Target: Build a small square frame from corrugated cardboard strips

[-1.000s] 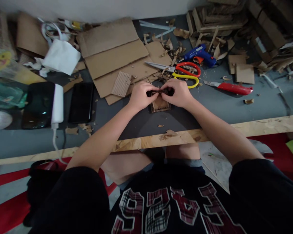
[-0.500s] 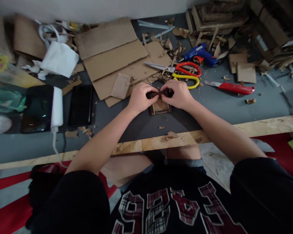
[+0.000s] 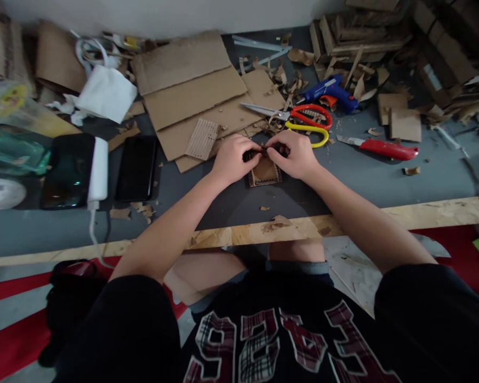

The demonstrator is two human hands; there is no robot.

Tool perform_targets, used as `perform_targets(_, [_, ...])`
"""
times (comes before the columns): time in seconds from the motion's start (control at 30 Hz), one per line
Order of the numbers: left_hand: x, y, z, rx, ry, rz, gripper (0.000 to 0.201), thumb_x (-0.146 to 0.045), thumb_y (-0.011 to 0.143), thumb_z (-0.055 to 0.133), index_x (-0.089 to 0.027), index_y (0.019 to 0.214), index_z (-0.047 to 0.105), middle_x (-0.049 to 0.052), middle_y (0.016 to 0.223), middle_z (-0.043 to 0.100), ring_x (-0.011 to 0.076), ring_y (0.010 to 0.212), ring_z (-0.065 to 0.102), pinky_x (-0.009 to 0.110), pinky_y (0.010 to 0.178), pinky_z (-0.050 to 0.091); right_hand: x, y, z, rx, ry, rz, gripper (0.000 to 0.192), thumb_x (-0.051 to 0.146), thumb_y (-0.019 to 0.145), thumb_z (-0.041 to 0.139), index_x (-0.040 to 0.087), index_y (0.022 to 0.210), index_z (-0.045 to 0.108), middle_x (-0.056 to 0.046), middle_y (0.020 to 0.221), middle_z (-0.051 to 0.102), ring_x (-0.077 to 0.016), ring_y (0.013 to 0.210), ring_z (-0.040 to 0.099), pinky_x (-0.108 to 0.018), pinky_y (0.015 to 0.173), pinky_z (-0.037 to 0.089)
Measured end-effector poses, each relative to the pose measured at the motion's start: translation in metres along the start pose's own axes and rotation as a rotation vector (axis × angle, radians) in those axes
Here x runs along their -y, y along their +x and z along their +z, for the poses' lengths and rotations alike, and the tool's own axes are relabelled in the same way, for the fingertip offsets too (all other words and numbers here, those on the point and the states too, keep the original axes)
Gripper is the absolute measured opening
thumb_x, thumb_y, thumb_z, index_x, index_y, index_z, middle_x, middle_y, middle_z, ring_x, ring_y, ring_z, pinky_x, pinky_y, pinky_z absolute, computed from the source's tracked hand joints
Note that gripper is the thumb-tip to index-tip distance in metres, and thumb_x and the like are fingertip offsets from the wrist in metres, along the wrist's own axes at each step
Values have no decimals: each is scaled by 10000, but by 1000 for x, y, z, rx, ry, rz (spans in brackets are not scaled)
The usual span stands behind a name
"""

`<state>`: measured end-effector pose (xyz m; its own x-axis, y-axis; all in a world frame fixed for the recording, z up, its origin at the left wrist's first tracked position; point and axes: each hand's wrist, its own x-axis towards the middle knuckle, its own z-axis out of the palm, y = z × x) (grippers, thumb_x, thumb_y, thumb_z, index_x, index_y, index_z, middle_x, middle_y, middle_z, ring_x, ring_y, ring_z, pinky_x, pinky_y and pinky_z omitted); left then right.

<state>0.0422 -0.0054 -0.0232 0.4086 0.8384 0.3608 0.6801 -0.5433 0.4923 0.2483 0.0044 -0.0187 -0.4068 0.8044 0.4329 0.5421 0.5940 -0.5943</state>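
Observation:
My left hand (image 3: 232, 157) and my right hand (image 3: 294, 154) meet over a small brown cardboard piece (image 3: 264, 172) on the grey table (image 3: 383, 181). Both hands pinch a dark narrow strip (image 3: 262, 153) along the piece's upper edge, fingertips almost touching. The strip is mostly hidden by my fingers. Just behind my right hand lie scissors (image 3: 301, 116) with red and yellow handles.
Flat cardboard sheets (image 3: 191, 96) lie behind my left hand. A blue glue gun (image 3: 331, 91) and a red utility knife (image 3: 383, 148) are at right. Two dark phones (image 3: 138, 167) and a white power bank (image 3: 98, 169) sit at left. Cardboard scraps pile at back right. The wooden table edge (image 3: 423, 213) runs in front.
My fingers have shifted slightly on the strip and drawn a bit closer together. The view has moved a little; nothing else moved.

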Motion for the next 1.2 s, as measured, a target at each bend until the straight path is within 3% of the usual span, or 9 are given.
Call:
perform_targets(0.17, [-1,0,0,-1,4,-2,184,-265,859,640,-152,940,760,66,985,772,228,986,679,377,921,520,-3,0,-1,21,-22,-2,157,268,748,604,189,820,718,-59,809,712,-176,691,592,-325,679,465])
perform_targets(0.37, [1,1,1,11,-28,-18,168,-265,833,661,-174,943,752,59,991,769,230,985,671,395,928,514,0,1,-4,15,-70,-15,117,280,823,563,225,770,651,-60,817,706,-217,788,632,-374,759,495])
perform_targets(0.5, [1,1,-2,13,-56,-15,150,-279,852,651,-195,926,750,42,976,772,218,972,673,396,939,511,-12,6,-33,-141,-300,180,274,374,868,597,229,647,527,-68,677,602,-251,783,590,-433,778,472])
perform_targets(0.57, [1,1,-2,14,-69,-10,153,-290,863,648,-192,921,751,44,970,774,214,964,677,389,933,517,-26,8,-52,-255,-363,311,262,406,883,603,233,697,537,-71,687,584,-263,820,568,-462,810,460])
perform_targets(0.7, [1,2,-1,6,-74,7,152,-286,874,660,-183,932,757,55,993,778,218,985,687,393,933,528,-66,9,-72,-386,-438,348,166,387,860,647,242,914,586,-143,961,645,-321,993,521,-545,921,395])
perform_targets(0.83, [2,1,2,-17,-29,20,191,-299,913,643,-193,1003,773,58,1019,787,219,989,693,416,942,539,-97,16,-71,-456,-440,438,321,266,806,721,203,1086,576,-207,1193,611,-327,1119,494,-549,1007,333])
perform_targets(1.0, [4,0,5,-25,29,69,255,-314,966,571,-199,1078,769,64,1031,788,209,986,692,423,943,543,-100,41,-80,-301,-526,625,409,242,750,774,129,1129,668,-208,1223,654,-302,1174,539,-480,1022,348])
perform_targets(1.1, [3,0,5,-56,66,95,261,-321,972,553,-206,1049,775,62,1103,772,223,1065,673,435,973,533,-96,57,-94,-167,-603,779,596,273,640,862,110,1190,700,-235,1282,645,-310,1201,564,-469,966,371])
perform_targets(1.2, [-3,-2,3,-107,83,102,262,-327,974,540,-206,997,771,58,1217,733,245,1186,629,460,1035,504,-90,66,-106,-6,-648,787,703,413,612,865,44,1188,706,-258,1204,689,-284,1138,622,-428,897,400])
